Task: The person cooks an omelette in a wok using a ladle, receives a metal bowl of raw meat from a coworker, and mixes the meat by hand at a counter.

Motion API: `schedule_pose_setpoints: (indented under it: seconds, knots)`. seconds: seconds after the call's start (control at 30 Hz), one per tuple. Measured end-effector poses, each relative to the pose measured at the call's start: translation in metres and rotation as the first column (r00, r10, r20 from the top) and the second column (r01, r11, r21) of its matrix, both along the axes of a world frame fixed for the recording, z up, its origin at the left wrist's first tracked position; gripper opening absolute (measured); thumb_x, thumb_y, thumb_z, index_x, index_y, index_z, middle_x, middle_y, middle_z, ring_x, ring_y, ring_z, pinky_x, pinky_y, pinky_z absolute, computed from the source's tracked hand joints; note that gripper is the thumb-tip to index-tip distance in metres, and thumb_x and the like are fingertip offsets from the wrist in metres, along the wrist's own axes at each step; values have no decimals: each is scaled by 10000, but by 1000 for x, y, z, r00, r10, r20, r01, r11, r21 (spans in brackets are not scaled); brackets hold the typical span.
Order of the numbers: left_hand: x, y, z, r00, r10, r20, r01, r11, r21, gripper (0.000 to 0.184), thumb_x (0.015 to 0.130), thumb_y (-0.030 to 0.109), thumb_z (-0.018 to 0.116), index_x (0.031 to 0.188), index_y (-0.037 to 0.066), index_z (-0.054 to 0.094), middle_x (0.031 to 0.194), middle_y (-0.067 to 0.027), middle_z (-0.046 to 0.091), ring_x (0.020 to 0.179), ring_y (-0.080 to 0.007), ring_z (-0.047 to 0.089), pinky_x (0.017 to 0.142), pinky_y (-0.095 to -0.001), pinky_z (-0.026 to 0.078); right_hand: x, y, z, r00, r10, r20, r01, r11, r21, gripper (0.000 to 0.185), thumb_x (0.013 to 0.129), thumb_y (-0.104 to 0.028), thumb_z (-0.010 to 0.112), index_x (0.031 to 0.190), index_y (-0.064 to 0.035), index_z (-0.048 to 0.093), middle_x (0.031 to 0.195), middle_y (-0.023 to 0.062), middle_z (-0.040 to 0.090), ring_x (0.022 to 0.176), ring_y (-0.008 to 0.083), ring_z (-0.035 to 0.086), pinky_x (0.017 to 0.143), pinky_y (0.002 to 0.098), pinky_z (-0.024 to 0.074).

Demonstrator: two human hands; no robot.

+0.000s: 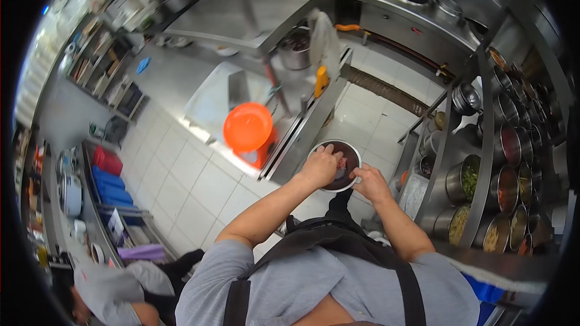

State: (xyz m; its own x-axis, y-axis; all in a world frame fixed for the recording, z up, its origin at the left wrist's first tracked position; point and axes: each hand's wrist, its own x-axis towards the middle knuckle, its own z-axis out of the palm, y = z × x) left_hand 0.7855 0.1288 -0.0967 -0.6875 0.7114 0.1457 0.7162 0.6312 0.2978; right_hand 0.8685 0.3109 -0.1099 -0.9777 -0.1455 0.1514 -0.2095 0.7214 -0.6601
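Observation:
A round metal pot (357, 150) with a shiny rim is held in front of my body, above the tiled floor. My right hand (371, 183) grips its rim at the right side, thumb over the edge. Inside the pot, my left hand (322, 168) has its fingers curled down at the left. Against those fingertips lies a pinkish-red lump (342, 162) that looks like raw meat. The bottom of the pot is dark, and its contents are partly hidden by my left hand.
An orange basin (248, 127) stands on the steel counter (284, 139) ahead to the left. On the right, a rack (477, 199) holds several metal pots of food. Stoves (411, 36) line the back wall. Another person (115, 290) bends at the lower left.

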Motion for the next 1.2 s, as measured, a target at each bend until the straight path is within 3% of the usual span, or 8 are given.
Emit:
schedule_pose_setpoints:
  seconds: [0.3, 0.57, 0.7, 0.77, 0.83, 0.9, 1.1, 1.2]
  knots:
    - [-204, 179, -13, 999, -31, -22, 28, 991, -131, 205, 782, 149, 607, 920, 0, 631, 809, -170, 657, 784, -311, 646, 726, -376, 523, -197, 163, 8, 994, -73, -80, 76, 996, 42, 230, 592, -86, 760, 793, -90, 647, 846, 123, 620, 823, 321, 619, 733, 401, 509]
    - [-354, 321, 21, 811, -197, 551, -96, 884, 457, 221, 751, -28, 551, 949, 10, 640, 860, -156, 676, 810, -284, 666, 744, -359, 525, -322, 294, 14, 981, -166, -100, 172, 983, 55, 224, 605, -129, 783, 786, -73, 662, 861, 135, 639, 819, 331, 623, 737, 395, 503]
    - [-434, 397, -3, 954, -217, 208, 201, 975, 96, 220, 825, 179, 609, 986, 41, 665, 866, -148, 679, 861, -309, 652, 751, -388, 519, -386, 363, 9, 949, -312, -53, 316, 941, 122, 236, 603, -126, 790, 798, -69, 670, 839, 138, 635, 806, 325, 624, 730, 398, 500]
    - [-475, 441, 3, 915, -195, 354, 157, 978, 134, 264, 831, 284, 624, 953, 59, 689, 825, -164, 673, 829, -324, 650, 739, -407, 518, -414, 395, 5, 932, -344, -111, 358, 921, 152, 239, 585, -116, 794, 786, -69, 673, 798, 136, 627, 789, 319, 622, 723, 402, 495]
    - [-512, 488, 16, 819, -154, 553, 137, 988, 73, 164, 809, 214, 608, 836, 81, 700, 816, -187, 667, 775, -304, 666, 714, -414, 540, -446, 430, 9, 895, -426, -135, 444, 879, 173, 238, 564, -92, 789, 771, -65, 676, 758, 129, 619, 755, 318, 616, 701, 407, 490]
    - [-539, 535, 23, 866, -417, 275, 443, 896, -38, 147, 771, 162, 598, 794, 58, 699, 806, -199, 665, 786, -314, 667, 718, -409, 538, -472, 462, 33, 868, -473, -152, 495, 849, 184, 239, 555, -82, 785, 768, -63, 678, 744, 128, 619, 731, 319, 613, 688, 407, 489]
    - [-622, 643, -18, 710, -703, -48, 703, 711, -14, 135, 709, 137, 607, 751, 46, 697, 834, -158, 674, 811, -304, 656, 742, -402, 509, -549, 546, 22, 766, -629, -134, 642, 760, 99, 219, 555, -39, 751, 764, -56, 686, 707, 145, 621, 673, 333, 609, 657, 408, 488]
    - [-693, 661, -15, 740, -649, 175, 642, 760, 103, 219, 671, 173, 695, 888, 153, 713, 863, -96, 675, 792, -324, 649, 739, -404, 524, -611, 583, 7, 813, -563, -145, 579, 806, 118, 202, 573, -17, 724, 768, -47, 681, 746, 161, 634, 750, 349, 630, 689, 413, 492]
